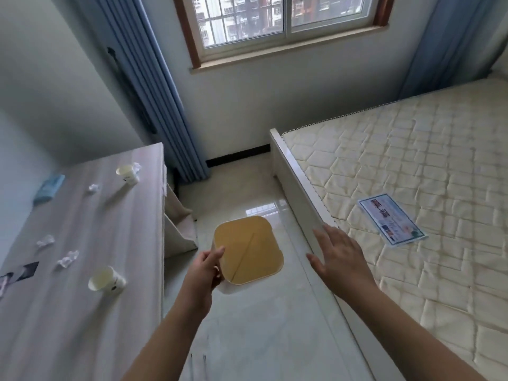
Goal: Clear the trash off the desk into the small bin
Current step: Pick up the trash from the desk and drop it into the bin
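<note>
A small white bin (248, 250) with a yellow-brown inside is over the floor between desk and bed. My left hand (204, 273) grips its near left rim. To the bin's right, my right hand (339, 257) hovers with fingers spread, holding nothing, over the bed frame's edge. On the grey desk (82, 312) at the left lie two tipped paper cups, one near (107, 279) and one far (127, 173), and several crumpled paper wads, such as one (67, 259) near the front cup, another (45, 240) to its left and a farther one (94, 187).
A light blue packet (49, 188) and dark photo cards (27, 270) also lie on the desk. A bed with a bare quilted mattress (412, 202) and a leaflet (391, 218) fills the right side. Glossy tiled floor (261, 325) runs between desk and bed. Blue curtains hang by the window.
</note>
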Action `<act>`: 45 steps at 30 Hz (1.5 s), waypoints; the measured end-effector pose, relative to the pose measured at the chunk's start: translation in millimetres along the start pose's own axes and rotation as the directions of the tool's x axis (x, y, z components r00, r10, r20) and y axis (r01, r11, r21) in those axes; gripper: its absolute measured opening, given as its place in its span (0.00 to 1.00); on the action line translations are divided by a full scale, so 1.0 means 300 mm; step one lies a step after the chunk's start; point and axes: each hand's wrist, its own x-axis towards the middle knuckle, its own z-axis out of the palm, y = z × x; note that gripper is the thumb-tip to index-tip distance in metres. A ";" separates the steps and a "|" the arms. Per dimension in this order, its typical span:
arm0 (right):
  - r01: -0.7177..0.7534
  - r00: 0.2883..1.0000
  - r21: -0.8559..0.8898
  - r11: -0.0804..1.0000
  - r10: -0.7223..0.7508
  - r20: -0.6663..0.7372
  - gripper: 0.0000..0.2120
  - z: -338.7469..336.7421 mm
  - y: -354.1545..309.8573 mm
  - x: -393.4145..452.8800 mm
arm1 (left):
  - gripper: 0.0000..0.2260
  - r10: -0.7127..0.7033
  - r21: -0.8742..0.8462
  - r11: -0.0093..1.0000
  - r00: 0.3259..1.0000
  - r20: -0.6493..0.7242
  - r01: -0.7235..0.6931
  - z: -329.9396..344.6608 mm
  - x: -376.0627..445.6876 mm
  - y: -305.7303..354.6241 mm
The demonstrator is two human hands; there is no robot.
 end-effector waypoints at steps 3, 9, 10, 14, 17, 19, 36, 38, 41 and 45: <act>0.085 0.996 0.004 0.996 -0.085 0.020 0.30 0.016 -0.072 0.100 | 0.13 -0.015 -0.071 0.997 1.000 -0.023 0.013 -0.062 0.008 0.026; 0.241 0.970 -0.005 0.971 -0.240 0.029 0.30 0.047 -0.260 0.342 | 0.24 0.030 -0.142 0.989 0.998 -0.049 -0.036 -0.206 0.068 0.077; 0.263 0.964 -0.013 0.965 -0.262 0.029 0.30 0.054 -0.297 0.382 | 0.24 0.036 -0.159 0.986 0.997 -0.066 -0.046 -0.233 0.088 0.086; 0.338 0.939 -0.007 0.941 -0.337 0.071 0.30 0.094 -0.471 0.516 | 0.20 0.054 -0.216 0.972 0.986 -0.158 -0.088 -0.349 0.175 0.141; 0.408 0.910 -0.008 0.913 -0.406 0.087 0.29 0.116 -0.614 0.603 | 0.19 0.067 -0.267 0.956 0.977 -0.200 -0.121 -0.447 0.228 0.180; 0.443 0.894 -0.017 0.896 -0.440 0.088 0.29 0.128 -0.699 0.655 | 0.21 0.071 -0.304 0.944 0.977 -0.199 -0.131 -0.511 0.260 0.207; 0.675 0.718 0.038 0.737 -0.667 0.198 0.30 0.298 -1.046 1.082 | 0.29 0.061 -0.460 0.812 0.837 -0.544 -0.359 -0.752 0.489 0.381; 0.727 0.660 0.061 0.684 -0.720 0.215 0.29 0.312 -1.097 1.134 | 0.26 0.023 -0.479 0.787 0.795 -0.606 -0.388 -0.764 0.500 0.396; 0.787 0.582 0.091 0.610 -0.783 0.217 0.29 0.328 -1.181 1.218 | 0.20 -0.017 -0.480 0.758 0.723 -0.691 -0.441 -0.784 0.500 0.417; 0.845 0.472 0.154 0.513 -0.849 0.239 0.29 0.369 -1.306 1.271 | 0.19 -0.068 -0.463 0.717 0.609 -0.790 -0.521 -0.804 0.442 0.423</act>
